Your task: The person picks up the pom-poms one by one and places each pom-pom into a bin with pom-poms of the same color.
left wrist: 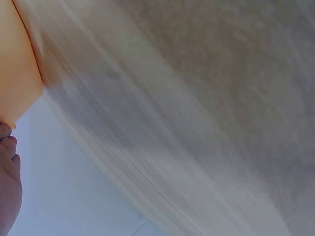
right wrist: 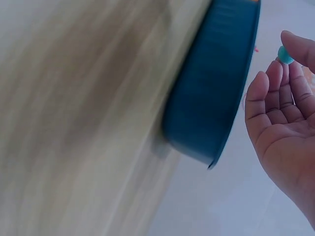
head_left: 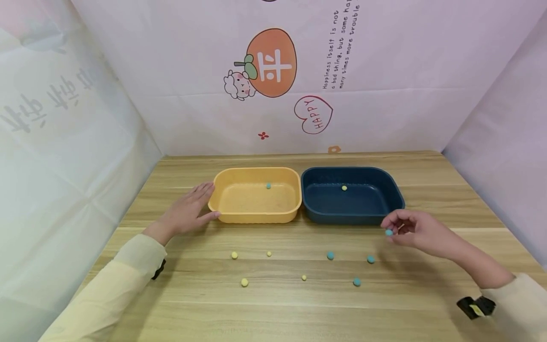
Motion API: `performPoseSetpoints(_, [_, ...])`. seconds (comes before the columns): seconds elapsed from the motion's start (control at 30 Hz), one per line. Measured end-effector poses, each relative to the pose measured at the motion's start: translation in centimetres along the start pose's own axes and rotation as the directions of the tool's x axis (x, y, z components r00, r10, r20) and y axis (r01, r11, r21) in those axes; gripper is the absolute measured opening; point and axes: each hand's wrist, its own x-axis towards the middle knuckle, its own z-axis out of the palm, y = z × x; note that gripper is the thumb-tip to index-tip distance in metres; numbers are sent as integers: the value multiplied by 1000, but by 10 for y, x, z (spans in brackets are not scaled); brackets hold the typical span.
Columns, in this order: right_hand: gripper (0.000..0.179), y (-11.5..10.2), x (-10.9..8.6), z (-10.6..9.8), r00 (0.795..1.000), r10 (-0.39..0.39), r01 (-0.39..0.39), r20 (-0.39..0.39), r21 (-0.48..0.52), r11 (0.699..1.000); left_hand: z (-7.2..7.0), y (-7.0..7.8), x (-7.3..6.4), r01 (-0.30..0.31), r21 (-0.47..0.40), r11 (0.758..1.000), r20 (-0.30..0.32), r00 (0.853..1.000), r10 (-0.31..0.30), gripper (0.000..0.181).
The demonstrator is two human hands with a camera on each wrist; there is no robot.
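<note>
Between thumb and fingertips my right hand (head_left: 416, 230) pinches a small blue-green ball (right wrist: 285, 55). It hovers just off the front right corner of the dark blue tray (head_left: 352, 219). My left hand (head_left: 185, 209) rests against the left end of the yellow tray (head_left: 254, 218), thumb and fingers spread along its rim. A single blue ball (head_left: 268, 186) lies inside the yellow tray, and a yellow ball (head_left: 344, 188) inside the blue one. In the left wrist view only part of the left hand (left wrist: 9, 179) shows, at the edge of the yellow tray.
In front of the trays, several yellow balls (head_left: 244, 282) are scattered on the wooden table (head_left: 299, 313) to the left. Blue balls (head_left: 356, 282) lie to the right. The two trays stand side by side before a printed white cloth backdrop (head_left: 205, 123).
</note>
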Motion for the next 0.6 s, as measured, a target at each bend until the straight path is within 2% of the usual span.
performPoseSetpoints(0.23, [17, -16, 17, 1, 999, -26, 26, 21, 4, 1000, 1, 0, 0, 4, 4, 1000, -5, 1000, -4, 86])
performPoseSetpoints(0.6, [17, -41, 55, 10, 994, -86, 83, 61, 38, 996, 7, -1, -1, -18, 21, 1000, -50, 999, 19, 84])
